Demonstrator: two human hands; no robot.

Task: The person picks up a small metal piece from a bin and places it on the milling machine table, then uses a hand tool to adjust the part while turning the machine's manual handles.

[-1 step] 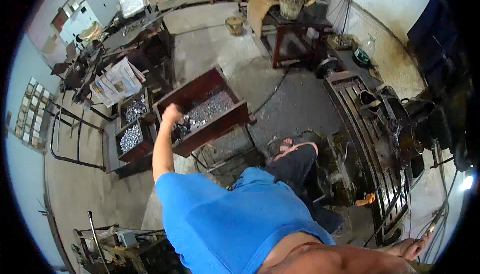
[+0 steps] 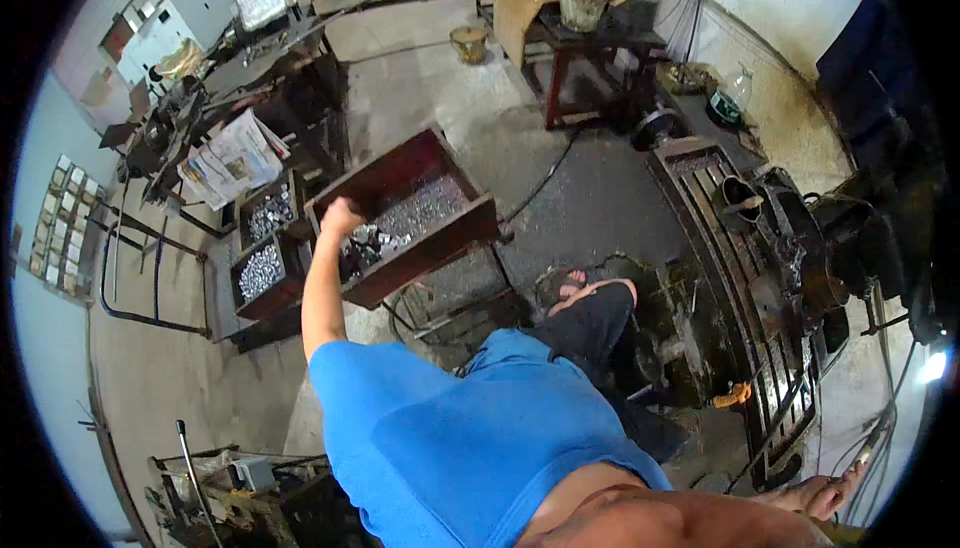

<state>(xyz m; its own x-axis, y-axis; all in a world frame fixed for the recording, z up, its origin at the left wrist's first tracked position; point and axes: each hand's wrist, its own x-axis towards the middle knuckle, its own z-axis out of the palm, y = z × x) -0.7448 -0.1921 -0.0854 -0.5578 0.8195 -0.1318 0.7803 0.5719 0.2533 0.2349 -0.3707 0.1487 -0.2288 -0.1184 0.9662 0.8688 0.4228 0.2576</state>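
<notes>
My left hand (image 2: pixel 343 216) is over the left end of a dark red-brown box (image 2: pixel 420 263) that holds small metal pieces. Its fingers look curled, and what they hold, if anything, is hidden. Larger shiny metal parts (image 2: pixel 378 242) lie just below it inside the box, with small metal bits (image 2: pixel 425 210) spread beyond them. Far to the lower right, my right hand (image 2: pixel 826 497) is closed near some hanging cables (image 2: pixel 880 443). I cannot make out what is in its grip.
Two smaller bins (image 2: pixel 268 293) of metal pieces stand left of the box, beside a newspaper (image 2: pixel 235 161) and a tubular trolley handle (image 2: pixel 150 318). A slotted machine table (image 2: pixel 740 278) runs along the right. Behind, a bucket (image 2: pixel 582 3) stands on a bench, and a smaller pail (image 2: pixel 468 45) on the floor.
My left hand sits slightly higher and further left over the box, and more of the shiny parts shows. My right hand has not visibly moved.
</notes>
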